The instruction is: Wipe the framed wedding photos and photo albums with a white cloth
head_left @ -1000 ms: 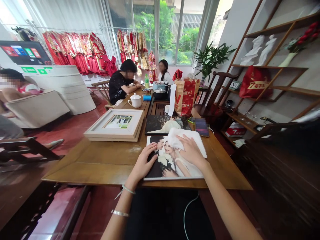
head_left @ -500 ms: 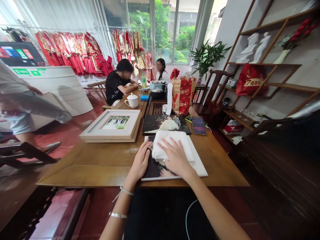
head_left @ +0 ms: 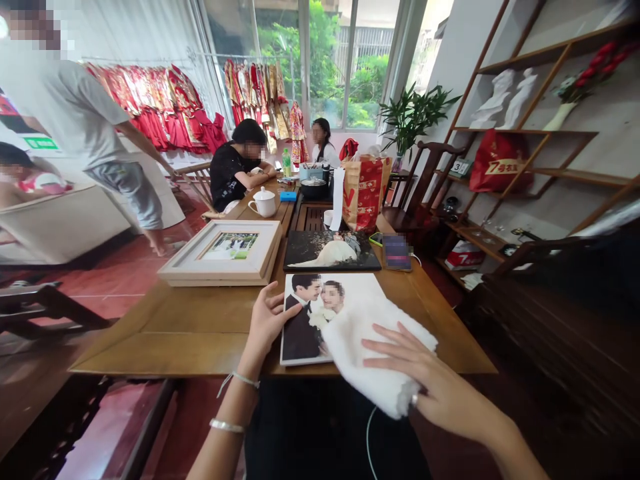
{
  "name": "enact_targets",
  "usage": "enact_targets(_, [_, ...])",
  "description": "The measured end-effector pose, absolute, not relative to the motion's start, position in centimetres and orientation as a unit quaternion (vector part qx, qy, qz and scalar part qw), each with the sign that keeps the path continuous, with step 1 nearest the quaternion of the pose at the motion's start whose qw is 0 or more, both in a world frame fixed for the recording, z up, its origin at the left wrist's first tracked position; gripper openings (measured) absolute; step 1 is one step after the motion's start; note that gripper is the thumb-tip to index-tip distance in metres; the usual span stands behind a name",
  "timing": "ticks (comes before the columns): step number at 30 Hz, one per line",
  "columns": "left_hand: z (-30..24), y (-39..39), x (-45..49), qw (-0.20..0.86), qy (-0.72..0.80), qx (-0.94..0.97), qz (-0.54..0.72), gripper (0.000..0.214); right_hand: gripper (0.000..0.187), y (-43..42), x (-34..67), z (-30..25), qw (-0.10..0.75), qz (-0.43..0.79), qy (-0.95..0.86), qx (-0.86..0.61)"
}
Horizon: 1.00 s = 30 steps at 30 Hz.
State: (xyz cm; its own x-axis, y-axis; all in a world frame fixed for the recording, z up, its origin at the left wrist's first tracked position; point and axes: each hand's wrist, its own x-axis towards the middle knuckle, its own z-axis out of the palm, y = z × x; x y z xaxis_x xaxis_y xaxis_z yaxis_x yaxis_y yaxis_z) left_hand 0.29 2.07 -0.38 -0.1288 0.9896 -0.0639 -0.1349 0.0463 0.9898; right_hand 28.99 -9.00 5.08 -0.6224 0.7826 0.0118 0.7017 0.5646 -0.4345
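Note:
A white-edged wedding photo panel (head_left: 303, 333) of a couple lies near the table's front edge. My left hand (head_left: 267, 320) rests at its left side, thumb on the picture and the other fingers apart beyond the edge. A folded white towel (head_left: 360, 340) covers the panel's right part, and one corner overhangs the table's front. My right hand (head_left: 415, 367) presses on the towel with spread fingers, its ringed thumb at the towel's near edge. Directly behind is a dark photo panel (head_left: 330, 252) showing a figure in a white dress.
Stacked picture frames (head_left: 220, 253) sit on the left of the wooden table (head_left: 175, 333). Toward the back stand a lidded white mug (head_left: 263, 202) and a red-and-tan paper bag (head_left: 365, 193). A phone (head_left: 398, 253) lies at right. Two people sit at the far end; another person (head_left: 95, 127) stands left.
My right hand has swept the towel right and toward me, uncovering the couple's picture. My left hand has shifted slightly left. The person at left has come further into view.

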Motion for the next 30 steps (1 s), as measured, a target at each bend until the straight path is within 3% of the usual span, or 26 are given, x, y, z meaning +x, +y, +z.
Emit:
enact_targets(8, [4.6,-1.1,-1.0,0.416,0.544,0.448,0.574,0.077,0.077,-6.3,33.8,2.9,0.124,0.104,-0.841,-0.517])
enact_targets(11, [6.9,-2.5,-2.3,0.368,0.567,0.447,0.587,0.072,0.062,-5.5,33.3,3.5,0.11,0.103,-0.826,-0.543])
enact_targets(13, [8.4,-3.2,-3.2,0.33,0.588,0.446,0.589,0.071,0.068,-5.6,31.4,4.3,0.124,0.106,-0.838,-0.52])
enact_targets(14, [9.0,-3.5,-3.6,0.315,0.593,0.451,0.587,0.071,0.079,-5.8,29.9,4.7,0.14,0.106,-0.854,-0.49])
enact_targets(18, [11.0,-4.2,-4.1,0.278,0.609,0.47,0.576,0.065,0.08,-6.6,22.0,5.1,0.226,0.098,-0.911,-0.329])
enact_targets(21, [11.7,-4.5,-3.8,0.265,0.616,0.483,0.564,0.065,0.064,-6.2,17.4,4.5,0.278,0.039,-0.923,-0.262])
enact_targets(23, [11.9,-4.7,-3.6,0.257,0.613,0.492,0.562,0.066,0.051,-5.7,15.9,4.3,0.301,0.007,-0.919,-0.254])
enact_targets(28, [12.1,-5.0,-3.5,0.306,0.545,0.485,0.612,0.058,0.054,-5.1,16.3,4.3,0.397,0.006,-0.888,-0.231])
enact_targets(30, [11.5,-4.7,-3.4,0.356,0.497,0.476,0.632,0.055,0.049,-5.4,17.0,4.3,0.46,0.056,-0.833,-0.301])
